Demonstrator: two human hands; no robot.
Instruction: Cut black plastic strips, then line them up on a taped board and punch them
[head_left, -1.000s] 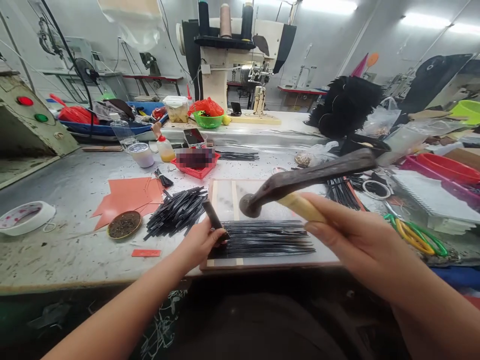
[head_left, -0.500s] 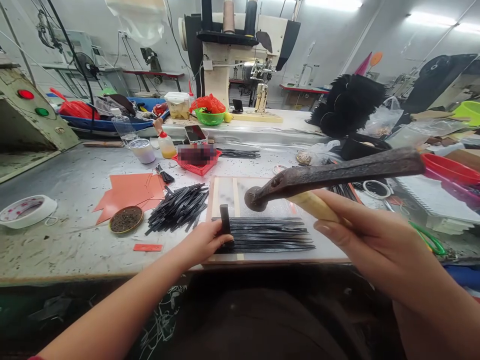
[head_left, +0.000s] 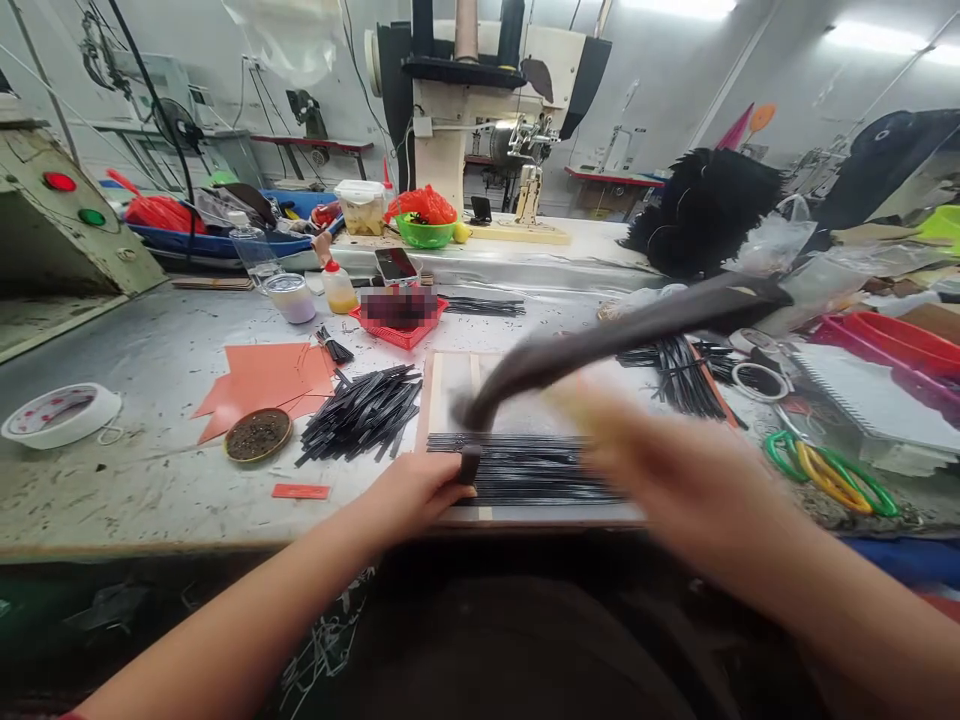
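My right hand (head_left: 675,465), blurred by motion, is closed round the pale wooden handle of a hammer (head_left: 600,340). The hammer has a long dark iron head; its round face hangs just above my left hand (head_left: 420,485). Between the fingers of my left hand a short dark punch (head_left: 469,465) stands upright, its lower end hidden. It rests over the left part of a row of thin black strips (head_left: 532,470), laid side by side on a pale board (head_left: 450,395). My right hand covers the strips' right ends.
Left of the board lie a pile of short black strips (head_left: 364,410), a round dish (head_left: 257,436), orange sheets (head_left: 270,378) and a tape roll (head_left: 60,415). A red basket (head_left: 405,335) stands behind. Green and yellow rings (head_left: 832,475) lie at right. A sewing machine (head_left: 442,140) rises at the back.
The hammer has swung down and left, bringing its round face close over the punch. My left hand holds the punch in nearly the same place; the view has shifted slightly.
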